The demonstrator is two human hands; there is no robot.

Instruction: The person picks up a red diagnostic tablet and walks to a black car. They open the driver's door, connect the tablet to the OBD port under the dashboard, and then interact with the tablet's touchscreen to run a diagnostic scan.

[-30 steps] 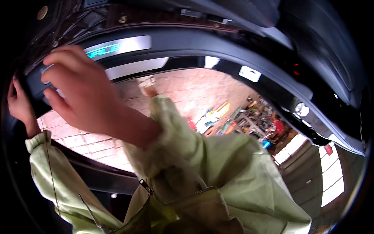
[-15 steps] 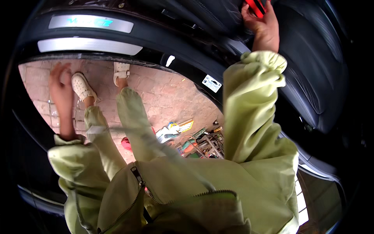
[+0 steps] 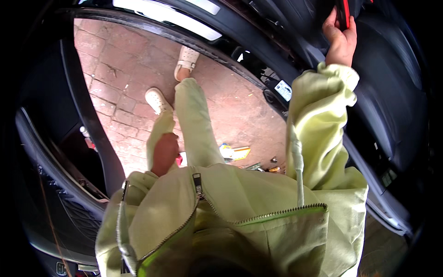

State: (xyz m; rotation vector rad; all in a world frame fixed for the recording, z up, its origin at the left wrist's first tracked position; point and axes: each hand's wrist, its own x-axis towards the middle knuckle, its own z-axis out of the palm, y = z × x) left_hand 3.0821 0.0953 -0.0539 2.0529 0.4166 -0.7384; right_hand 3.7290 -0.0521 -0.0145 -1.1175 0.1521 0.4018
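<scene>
At the upper right, my right hand [image 3: 339,41] grips a flat black object with a red edge [image 3: 344,13] over the black leather car seat [image 3: 383,78]; its top is cut off by the frame. My left hand [image 3: 164,152] hangs low by my pale green trouser leg [image 3: 194,120], below the doorway; its fingers are hard to make out.
The door sill with metal plates [image 3: 166,21] arches across the top. The open door panel [image 3: 78,212] is at left. Outside are brick paving [image 3: 110,78], my feet in cream clogs [image 3: 157,99], and assorted items [image 3: 237,152] on the ground, partly behind me.
My hands have left the sill at upper left: the right reached the seat and took the red-and-black object, the left dropped beside my leg. The view has shifted.
</scene>
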